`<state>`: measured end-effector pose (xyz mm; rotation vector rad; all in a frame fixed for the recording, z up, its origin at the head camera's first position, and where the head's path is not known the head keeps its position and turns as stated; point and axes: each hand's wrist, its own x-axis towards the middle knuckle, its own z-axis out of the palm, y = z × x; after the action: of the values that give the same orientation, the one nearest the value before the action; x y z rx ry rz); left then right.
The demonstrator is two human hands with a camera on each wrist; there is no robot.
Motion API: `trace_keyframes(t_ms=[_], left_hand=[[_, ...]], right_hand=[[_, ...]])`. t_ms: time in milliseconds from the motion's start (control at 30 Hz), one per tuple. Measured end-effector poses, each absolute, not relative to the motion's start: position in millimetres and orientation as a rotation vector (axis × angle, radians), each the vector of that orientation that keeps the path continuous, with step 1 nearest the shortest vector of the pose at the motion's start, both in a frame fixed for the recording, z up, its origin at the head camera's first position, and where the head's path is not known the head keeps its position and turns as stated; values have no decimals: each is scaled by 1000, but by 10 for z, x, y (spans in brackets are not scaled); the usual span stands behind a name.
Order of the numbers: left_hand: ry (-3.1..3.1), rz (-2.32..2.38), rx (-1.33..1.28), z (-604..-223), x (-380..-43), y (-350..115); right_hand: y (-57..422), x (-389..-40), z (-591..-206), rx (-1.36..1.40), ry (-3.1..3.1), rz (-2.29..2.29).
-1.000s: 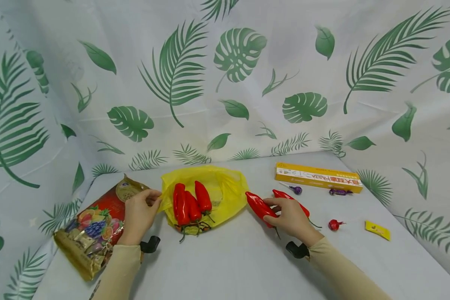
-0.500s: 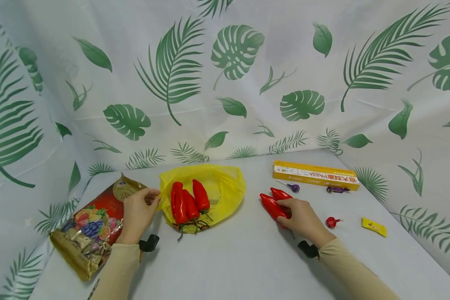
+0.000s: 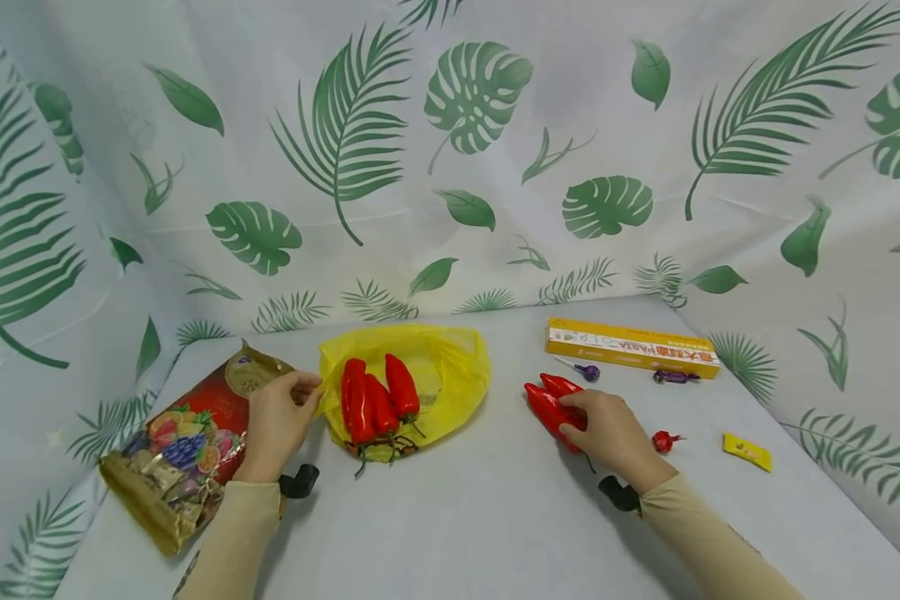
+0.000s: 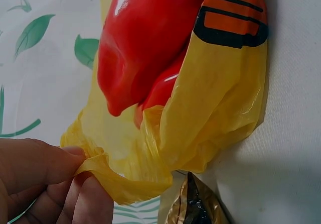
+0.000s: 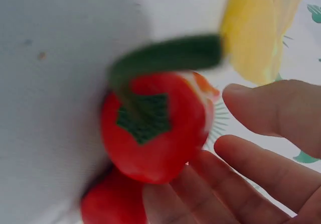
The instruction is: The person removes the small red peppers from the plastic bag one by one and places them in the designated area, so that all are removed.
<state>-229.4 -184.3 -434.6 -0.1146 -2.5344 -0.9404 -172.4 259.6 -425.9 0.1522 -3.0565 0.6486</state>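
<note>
In the head view my left hand [image 3: 277, 425] pinches the left edge of a yellow plastic bag [image 3: 461, 375]; the left wrist view shows its bunched film [image 4: 125, 181] between thumb and fingers. Several red chili peppers [image 3: 360, 408] with dark stems lie at the bag's mouth. To the right, my right hand [image 3: 607, 433] is at a red chili pepper [image 3: 546, 407] lying beside another red chili pepper [image 3: 558, 384]. From the right wrist, fairly straight fingers [image 5: 225, 169] lie along the near pepper [image 5: 155, 158], and a gap shows between it and the thumb.
A red and gold candy bag [image 3: 195, 442] lies at the left, under my left forearm. At the back right are a pasta box [image 3: 633, 346], a purple lollipop [image 3: 588, 372] and a purple wrapped candy [image 3: 675, 377]. A red candy [image 3: 664, 441] and a yellow packet [image 3: 747, 452] lie further right.
My right hand has carried its chili pepper right, away from the yellow bag, and laid it beside the other one; its grip has loosened. The left hand keeps its pinch on the bag.
</note>
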Motion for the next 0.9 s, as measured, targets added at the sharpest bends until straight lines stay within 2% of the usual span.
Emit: trace_keyframes(t_ms=[400,900], left_hand=[[-2551,-953,-109,-4299,-2325,-1852],[-2557,-967,-115,-4330,-2285,-1846]], right_hand=[[2349,-1842,-4143,232,-2882,873],[1534,-2183,-4292,360,-2736,1240]])
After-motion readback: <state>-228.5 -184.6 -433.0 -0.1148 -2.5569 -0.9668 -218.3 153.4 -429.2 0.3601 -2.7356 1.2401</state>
